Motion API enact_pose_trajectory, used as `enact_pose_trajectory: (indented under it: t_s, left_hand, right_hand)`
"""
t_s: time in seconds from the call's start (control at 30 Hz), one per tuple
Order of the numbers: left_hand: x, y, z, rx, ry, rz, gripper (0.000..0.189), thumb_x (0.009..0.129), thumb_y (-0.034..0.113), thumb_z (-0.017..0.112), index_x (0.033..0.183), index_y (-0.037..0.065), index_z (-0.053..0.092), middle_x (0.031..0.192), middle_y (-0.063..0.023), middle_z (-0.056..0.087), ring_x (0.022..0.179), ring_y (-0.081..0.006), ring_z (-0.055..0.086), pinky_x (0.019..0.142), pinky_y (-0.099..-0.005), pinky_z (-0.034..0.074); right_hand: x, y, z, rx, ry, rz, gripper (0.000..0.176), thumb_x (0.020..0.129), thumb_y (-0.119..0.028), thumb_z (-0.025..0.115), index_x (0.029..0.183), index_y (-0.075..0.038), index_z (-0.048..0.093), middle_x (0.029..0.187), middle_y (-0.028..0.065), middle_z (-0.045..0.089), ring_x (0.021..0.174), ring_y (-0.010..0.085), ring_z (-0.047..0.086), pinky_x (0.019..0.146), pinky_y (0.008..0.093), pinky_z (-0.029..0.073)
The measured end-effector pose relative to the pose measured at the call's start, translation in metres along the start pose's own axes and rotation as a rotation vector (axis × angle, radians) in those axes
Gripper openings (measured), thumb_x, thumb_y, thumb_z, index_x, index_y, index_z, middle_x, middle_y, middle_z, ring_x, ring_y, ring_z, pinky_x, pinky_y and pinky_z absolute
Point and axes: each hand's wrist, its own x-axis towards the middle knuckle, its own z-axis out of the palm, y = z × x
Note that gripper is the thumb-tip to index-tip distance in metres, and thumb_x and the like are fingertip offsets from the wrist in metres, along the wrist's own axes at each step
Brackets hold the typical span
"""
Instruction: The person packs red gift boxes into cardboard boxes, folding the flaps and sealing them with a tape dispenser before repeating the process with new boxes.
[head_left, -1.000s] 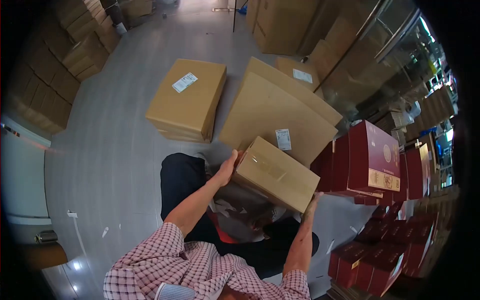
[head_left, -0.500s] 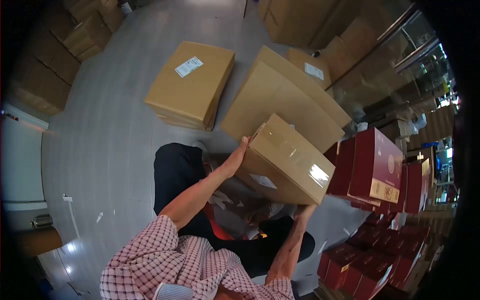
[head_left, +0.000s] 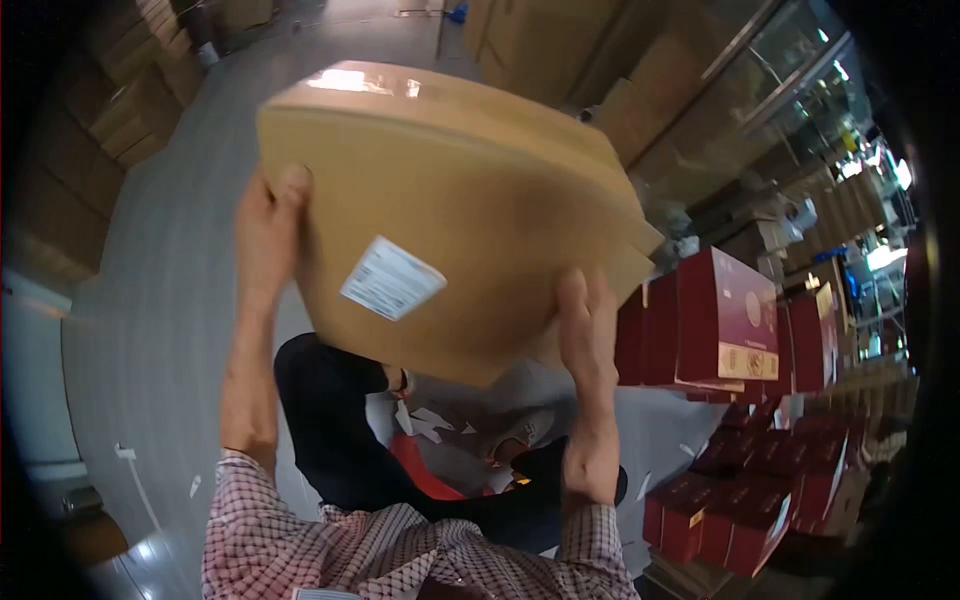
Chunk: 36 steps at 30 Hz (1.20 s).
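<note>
A taped cardboard box [head_left: 480,210] is held up in front of me, tilted, with a white shipping label [head_left: 393,278] on the side facing me. My left hand [head_left: 270,225] grips its left edge, thumb on the near face and fingers out of sight behind. On the lower right, my right hand [head_left: 588,325] clasps the box with its thumb against the near side; its other fingers are partly hidden. Behind it, part of another carton [head_left: 640,262] shows at the right.
Dark red printed boxes [head_left: 740,320] stand close on my right, with several more stacked red boxes [head_left: 720,515] lower down. Cardboard cartons [head_left: 60,190] line the left side, and tall cartons [head_left: 540,45] stand at the back. Paper scraps [head_left: 430,422] lie between my legs.
The box has been raised, moved left and turned, so its label now faces me more squarely. Both hands rose with it. The carton on the floor ahead is now hidden behind it.
</note>
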Motion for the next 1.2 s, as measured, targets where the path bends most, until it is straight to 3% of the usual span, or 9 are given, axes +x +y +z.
enact_pose_trajectory:
  t_s: [0.27, 0.33, 0.4, 0.5, 0.57, 0.63, 0.8, 1.07, 1.2]
  left_hand:
    - [0.202, -0.123, -0.005, 0.453, 0.152, 0.115, 0.069, 0.103, 0.055, 0.055, 0.139, -0.003, 0.055, 0.124, -0.0226, 0.068, 0.113, -0.0371, 0.066, 0.095, -0.0438, 0.05]
    - [0.212, -0.21, -0.001, 0.623, -0.128, 0.227, 0.069, 0.108, 0.056, 0.042, 0.151, 0.002, 0.047, 0.143, -0.0261, 0.06, 0.134, -0.0434, 0.056, 0.104, -0.0561, 0.047]
    - [0.137, -0.199, 0.03, 0.77, -0.263, -0.12, 0.074, 0.107, 0.062, 0.035, 0.162, 0.011, 0.035, 0.165, -0.0205, 0.036, 0.154, -0.0416, 0.03, 0.121, -0.0652, 0.023]
    - [0.098, -0.254, 0.046, 1.065, -0.296, 0.107, 0.074, 0.107, 0.064, 0.033, 0.164, 0.016, 0.035, 0.172, -0.0148, 0.026, 0.159, -0.0387, 0.018, 0.123, -0.069, 0.006]
    - [0.092, -0.253, 0.046, 1.011, -0.261, 0.148, 0.074, 0.107, 0.064, 0.034, 0.164, 0.017, 0.035, 0.171, -0.0139, 0.027, 0.159, -0.038, 0.02, 0.124, -0.0672, 0.006]
    - [0.091, -0.25, 0.042, 1.013, -0.228, 0.175, 0.073, 0.107, 0.064, 0.034, 0.164, 0.019, 0.035, 0.172, -0.0121, 0.027, 0.159, -0.0363, 0.02, 0.124, -0.0661, 0.007]
    - [0.091, -0.255, 0.044, 1.054, -0.227, 0.165, 0.07, 0.108, 0.063, 0.033, 0.164, 0.021, 0.035, 0.171, -0.0095, 0.029, 0.159, -0.0342, 0.02, 0.126, -0.0632, 0.007]
    - [0.09, -0.243, 0.044, 1.017, -0.216, 0.157, 0.069, 0.108, 0.064, 0.032, 0.164, 0.024, 0.035, 0.171, -0.0083, 0.03, 0.159, -0.0324, 0.021, 0.127, -0.0595, 0.008]
    - [0.091, -0.245, 0.045, 1.023, -0.209, 0.174, 0.068, 0.108, 0.064, 0.033, 0.164, 0.024, 0.036, 0.171, -0.0082, 0.031, 0.159, -0.033, 0.022, 0.127, -0.0597, 0.009]
  right_hand:
    - [0.159, 0.029, 0.206, 0.241, -0.305, 0.084, 0.106, 0.097, -0.073, 0.047, 0.161, 0.006, 0.019, 0.134, 0.0391, 0.059, 0.13, 0.0503, 0.057, 0.11, 0.051, 0.045]
    - [0.115, 0.044, 0.215, 0.008, -0.521, 0.08, 0.109, 0.1, -0.064, 0.055, 0.162, 0.012, 0.007, 0.154, 0.0389, 0.042, 0.145, 0.0426, 0.046, 0.12, 0.0427, 0.036]
    - [0.066, 0.134, 0.272, 0.232, -0.728, 0.075, 0.105, 0.1, -0.065, 0.055, 0.163, 0.007, 0.014, 0.155, 0.0361, 0.044, 0.146, 0.04, 0.045, 0.121, 0.042, 0.035]
    - [-0.003, 0.201, 0.238, -0.135, -0.616, -0.095, 0.072, 0.096, -0.056, 0.067, 0.139, 0.001, 0.058, 0.123, 0.0332, 0.067, 0.12, 0.0476, 0.062, 0.102, 0.0484, 0.05]
    - [-0.003, 0.27, 0.202, -0.326, -0.537, 0.118, 0.055, 0.091, -0.046, 0.076, 0.118, 0.001, 0.064, 0.105, 0.0308, 0.07, 0.104, 0.0508, 0.065, 0.088, 0.0537, 0.054]
    - [0.027, 0.307, 0.147, -0.472, -0.333, 0.294, 0.056, 0.085, -0.038, 0.08, 0.123, -0.004, 0.058, 0.111, 0.0259, 0.07, 0.105, 0.0457, 0.068, 0.087, 0.0561, 0.054]
    - [0.138, 0.353, 0.027, -0.791, -0.051, 0.063, 0.096, 0.075, -0.035, 0.09, 0.152, -0.003, 0.043, 0.147, 0.0198, 0.053, 0.137, 0.042, 0.049, 0.11, 0.0561, 0.044]
    - [0.204, 0.371, 0.001, -1.033, -0.184, 0.025, 0.082, 0.073, -0.035, 0.091, 0.141, -0.009, 0.054, 0.143, 0.0176, 0.055, 0.134, 0.0406, 0.051, 0.107, 0.0613, 0.041]
    - [0.175, 0.392, 0.004, -0.928, -0.245, -0.013, 0.062, 0.072, -0.031, 0.09, 0.124, -0.007, 0.065, 0.119, 0.0171, 0.067, 0.115, 0.0381, 0.064, 0.094, 0.0534, 0.05]
